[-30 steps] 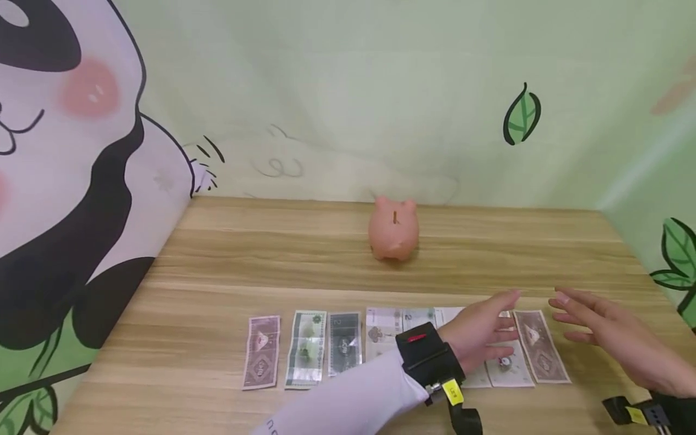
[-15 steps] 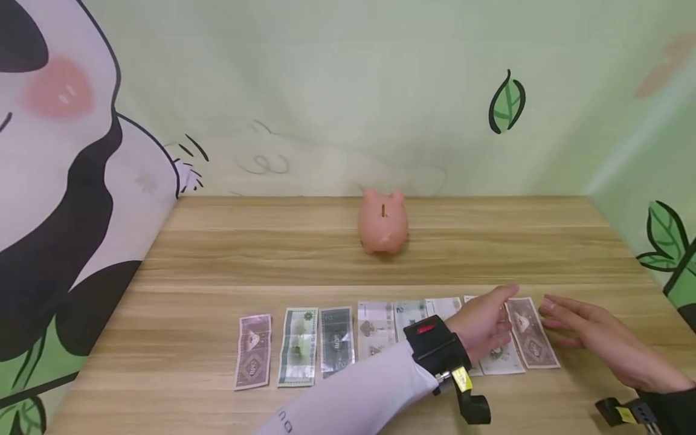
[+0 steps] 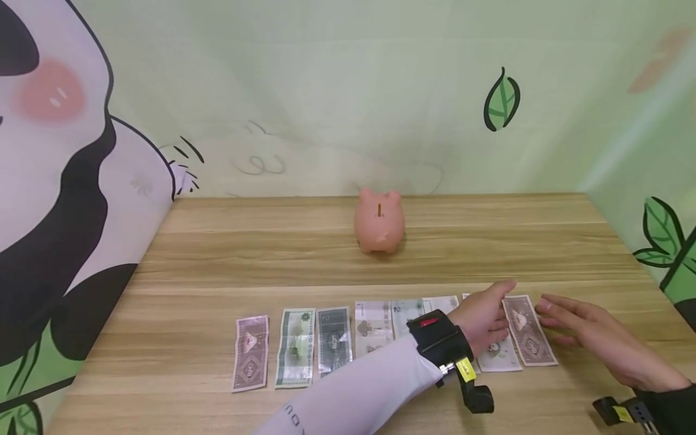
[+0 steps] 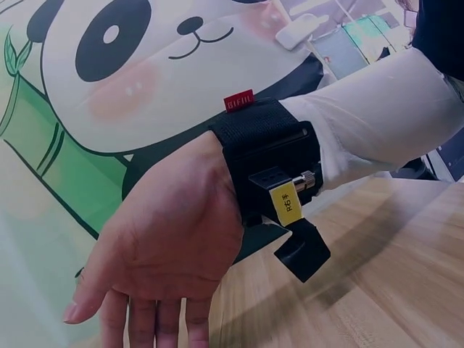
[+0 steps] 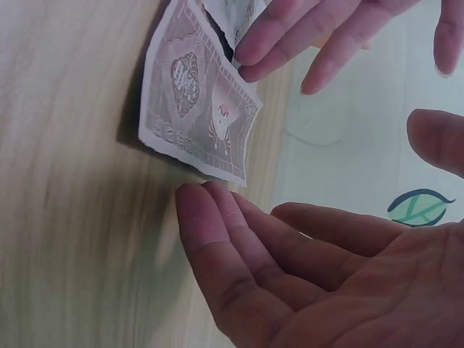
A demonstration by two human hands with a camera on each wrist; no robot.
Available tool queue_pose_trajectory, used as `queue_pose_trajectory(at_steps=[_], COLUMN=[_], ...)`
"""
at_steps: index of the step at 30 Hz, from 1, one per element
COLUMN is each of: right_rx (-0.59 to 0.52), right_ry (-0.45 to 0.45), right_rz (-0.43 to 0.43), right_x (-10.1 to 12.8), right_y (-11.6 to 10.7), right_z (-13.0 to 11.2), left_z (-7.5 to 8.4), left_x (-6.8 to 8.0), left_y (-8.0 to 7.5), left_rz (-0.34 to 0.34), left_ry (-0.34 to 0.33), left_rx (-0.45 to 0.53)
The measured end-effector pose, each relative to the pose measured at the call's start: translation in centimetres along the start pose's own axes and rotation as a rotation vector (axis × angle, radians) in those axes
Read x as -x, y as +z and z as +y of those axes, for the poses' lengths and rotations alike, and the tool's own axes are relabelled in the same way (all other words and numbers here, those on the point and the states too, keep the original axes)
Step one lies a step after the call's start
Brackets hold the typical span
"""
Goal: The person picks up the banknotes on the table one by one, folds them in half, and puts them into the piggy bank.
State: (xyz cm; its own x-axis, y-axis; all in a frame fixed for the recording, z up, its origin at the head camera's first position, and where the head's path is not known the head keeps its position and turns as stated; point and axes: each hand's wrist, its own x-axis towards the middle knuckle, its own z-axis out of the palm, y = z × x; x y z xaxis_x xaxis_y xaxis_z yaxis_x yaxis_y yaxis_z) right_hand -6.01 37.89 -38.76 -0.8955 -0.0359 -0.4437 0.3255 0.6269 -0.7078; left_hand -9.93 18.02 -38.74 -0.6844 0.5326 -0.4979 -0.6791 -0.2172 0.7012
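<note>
Pickup step on the brownish paper banknote [image 3: 528, 330], rightmost in the row on the wooden table [image 3: 217, 254]. Left hand [image 3: 484, 317] rests extended fingers beside it, gripping nothing; right hand [image 3: 587, 341] is flat-open just right, empty. Next, I'd judge: lift an edge, then pinch.

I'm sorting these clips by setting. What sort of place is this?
Probably a staged play corner or a children's room rather than a workshop: a wooden table, walls covered with a cartoon panda mural, a pink piggy bank and a row of banknotes.
</note>
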Motion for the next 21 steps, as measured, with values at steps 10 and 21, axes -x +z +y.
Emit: queue_pose_trajectory(at_steps=[10, 21], right_rx=[-0.030, -0.024], right_ry=[-0.014, -0.015], right_rz=[0.011, 0.117], right_x=[0.30, 0.49], right_y=[0.25, 0.17], right_z=[-0.19, -0.12], left_z=[0.23, 0.45], left_x=[0.20, 0.90], left_y=[0.30, -0.12], left_rz=[0.008, -0.010], left_ry=[0.002, 0.028], left_rx=[-0.001, -0.027])
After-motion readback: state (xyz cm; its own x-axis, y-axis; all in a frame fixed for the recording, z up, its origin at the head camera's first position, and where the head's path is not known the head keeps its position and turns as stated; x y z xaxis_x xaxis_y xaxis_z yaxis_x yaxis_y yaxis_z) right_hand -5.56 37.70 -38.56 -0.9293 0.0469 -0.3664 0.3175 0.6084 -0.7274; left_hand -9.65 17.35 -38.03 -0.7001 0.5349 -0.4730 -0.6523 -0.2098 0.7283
